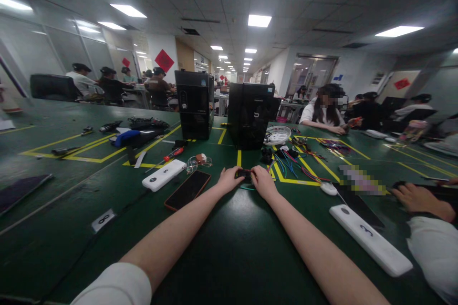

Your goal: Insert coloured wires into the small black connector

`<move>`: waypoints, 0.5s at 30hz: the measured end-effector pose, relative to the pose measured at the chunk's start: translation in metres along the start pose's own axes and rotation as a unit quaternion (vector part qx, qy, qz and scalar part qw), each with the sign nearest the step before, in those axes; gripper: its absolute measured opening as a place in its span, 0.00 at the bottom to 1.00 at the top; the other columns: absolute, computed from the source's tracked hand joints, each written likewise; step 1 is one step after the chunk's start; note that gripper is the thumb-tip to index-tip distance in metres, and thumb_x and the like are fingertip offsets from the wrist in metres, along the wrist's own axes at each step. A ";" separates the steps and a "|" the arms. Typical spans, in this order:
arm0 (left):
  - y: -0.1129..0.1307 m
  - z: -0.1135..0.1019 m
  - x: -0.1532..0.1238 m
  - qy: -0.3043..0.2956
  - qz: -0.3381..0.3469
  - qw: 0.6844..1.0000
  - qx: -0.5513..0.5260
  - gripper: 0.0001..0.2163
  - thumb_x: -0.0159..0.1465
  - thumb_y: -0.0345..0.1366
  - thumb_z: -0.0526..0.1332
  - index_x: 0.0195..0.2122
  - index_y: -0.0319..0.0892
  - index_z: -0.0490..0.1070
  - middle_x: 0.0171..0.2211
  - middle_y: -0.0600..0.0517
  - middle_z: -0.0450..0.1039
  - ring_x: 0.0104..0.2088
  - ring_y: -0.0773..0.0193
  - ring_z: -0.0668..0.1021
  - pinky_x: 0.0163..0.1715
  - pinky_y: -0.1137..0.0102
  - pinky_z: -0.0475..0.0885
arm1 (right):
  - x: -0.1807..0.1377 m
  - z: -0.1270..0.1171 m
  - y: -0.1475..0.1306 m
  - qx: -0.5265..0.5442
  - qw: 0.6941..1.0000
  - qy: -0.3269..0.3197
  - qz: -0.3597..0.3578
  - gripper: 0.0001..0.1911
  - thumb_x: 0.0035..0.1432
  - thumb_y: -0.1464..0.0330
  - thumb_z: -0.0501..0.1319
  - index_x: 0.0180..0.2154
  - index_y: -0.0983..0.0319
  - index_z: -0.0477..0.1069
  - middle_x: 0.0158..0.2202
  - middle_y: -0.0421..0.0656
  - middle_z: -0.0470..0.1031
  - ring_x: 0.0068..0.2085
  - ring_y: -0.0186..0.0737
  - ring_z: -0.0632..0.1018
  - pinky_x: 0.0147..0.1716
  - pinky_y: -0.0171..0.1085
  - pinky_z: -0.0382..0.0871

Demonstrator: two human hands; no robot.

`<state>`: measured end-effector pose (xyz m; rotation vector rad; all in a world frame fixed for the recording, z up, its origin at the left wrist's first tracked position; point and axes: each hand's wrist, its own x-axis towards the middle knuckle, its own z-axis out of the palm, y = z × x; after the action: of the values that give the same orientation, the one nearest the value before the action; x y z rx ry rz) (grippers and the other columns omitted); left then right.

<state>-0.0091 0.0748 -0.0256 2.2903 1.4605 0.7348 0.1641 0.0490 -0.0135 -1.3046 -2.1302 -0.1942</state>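
My left hand (229, 178) and my right hand (262, 181) meet on the green table (232, 248), both closed round a small black part (244, 173) held between their fingertips. A thin teal wire trails on the table just under the part. What the part is I cannot make out. A black phone in an orange case (187, 189) lies left of my left hand. A white bar marked with a number (163, 174) lies beyond the phone.
Two black computer towers (195, 104) (250, 114) stand behind my hands. A white basket (278, 135) and loose coloured wires (293, 167) lie to the right. A second white bar (370, 239) and another person's hand (417, 198) are at the right. A red screwdriver (172, 154) lies to the left.
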 end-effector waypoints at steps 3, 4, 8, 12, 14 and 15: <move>-0.001 0.000 0.001 0.010 -0.002 1.000 -0.003 0.18 0.59 0.41 0.57 0.51 0.46 0.63 0.50 0.50 0.70 0.51 0.57 0.70 0.57 0.54 0.52 | -0.006 -0.007 -0.013 0.008 0.997 -0.048 -0.052 0.06 0.59 0.72 0.50 0.35 0.62 0.65 0.35 0.44 0.68 0.37 0.37 0.69 0.37 0.35 0.63; -0.001 -0.001 0.001 0.015 -0.005 1.000 -0.006 0.19 0.59 0.40 0.57 0.51 0.45 0.62 0.50 0.50 0.69 0.51 0.57 0.70 0.57 0.55 0.53 | -0.008 -0.009 -0.018 0.011 0.995 -0.064 -0.070 0.06 0.59 0.72 0.50 0.36 0.62 0.65 0.35 0.44 0.68 0.37 0.37 0.69 0.38 0.35 0.63; -0.001 -0.003 0.001 0.022 -0.019 0.999 -0.014 0.22 0.58 0.39 0.58 0.53 0.43 0.61 0.52 0.47 0.68 0.53 0.55 0.69 0.58 0.56 0.53 | -0.011 -0.010 -0.030 0.015 0.986 -0.119 -0.120 0.06 0.57 0.72 0.52 0.36 0.62 0.66 0.36 0.44 0.69 0.39 0.38 0.70 0.40 0.36 0.63; -0.001 -0.004 0.000 0.018 -0.017 1.000 -0.015 0.23 0.57 0.40 0.59 0.54 0.42 0.62 0.51 0.46 0.69 0.52 0.54 0.69 0.58 0.54 0.53 | -0.009 -0.010 -0.028 0.008 0.992 -0.089 -0.091 0.11 0.58 0.69 0.53 0.43 0.63 0.66 0.38 0.45 0.70 0.41 0.40 0.69 0.42 0.39 0.62; -0.002 -0.003 0.001 0.017 -0.016 1.000 -0.013 0.22 0.57 0.40 0.59 0.53 0.42 0.62 0.51 0.46 0.69 0.53 0.54 0.69 0.58 0.54 0.52 | -0.007 -0.009 -0.024 0.004 0.998 -0.047 -0.045 0.13 0.58 0.69 0.52 0.45 0.63 0.66 0.39 0.46 0.69 0.42 0.41 0.69 0.44 0.40 0.60; -0.003 -0.002 0.001 0.017 -0.016 1.000 -0.011 0.22 0.57 0.40 0.59 0.53 0.42 0.63 0.51 0.46 0.69 0.53 0.54 0.69 0.58 0.54 0.51 | -0.006 -0.007 -0.022 0.004 0.999 -0.028 -0.016 0.14 0.58 0.69 0.52 0.45 0.63 0.65 0.40 0.46 0.69 0.43 0.41 0.69 0.45 0.40 0.60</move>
<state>-0.0120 0.0771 -0.0249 2.2424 1.4923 0.7798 0.1505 0.0305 -0.0069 -1.2851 -2.1988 -0.1627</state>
